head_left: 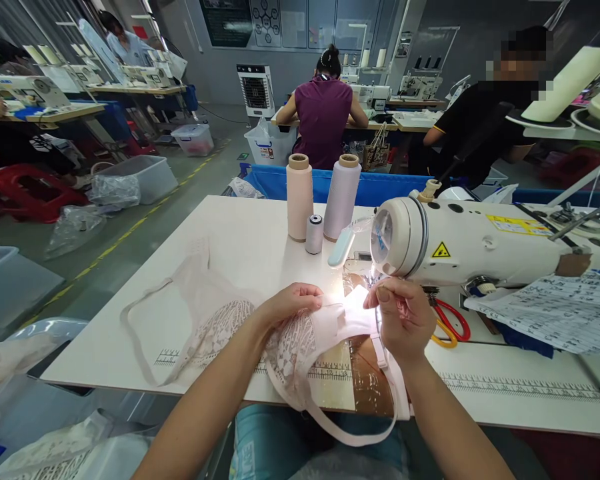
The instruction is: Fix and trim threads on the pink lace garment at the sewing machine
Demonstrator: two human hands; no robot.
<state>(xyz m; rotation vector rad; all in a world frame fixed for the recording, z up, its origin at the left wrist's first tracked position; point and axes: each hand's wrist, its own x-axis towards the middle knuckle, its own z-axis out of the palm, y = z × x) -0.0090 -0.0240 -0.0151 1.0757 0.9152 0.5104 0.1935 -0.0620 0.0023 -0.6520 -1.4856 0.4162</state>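
A pale pink lace bra (293,343) lies across the front of the sewing table, its far cup and band stretching left and a strap hanging over the front edge. My left hand (293,303) pinches the upper edge of the band beside the near cup. At the lit needle area of the white sewing machine (460,240), my right hand (403,317) is closed, thumb and fingertips together, next to the band's end. Whatever sits between those fingertips is too small to make out. The needle itself is hidden.
Two thread cones, peach (299,200) and lilac (343,200), stand behind a small grey spool (314,235). Red-handled scissors (453,320) lie right of my right hand, near written papers (555,313). Plastic bins (135,177) line the left floor. Several people work at other machines.
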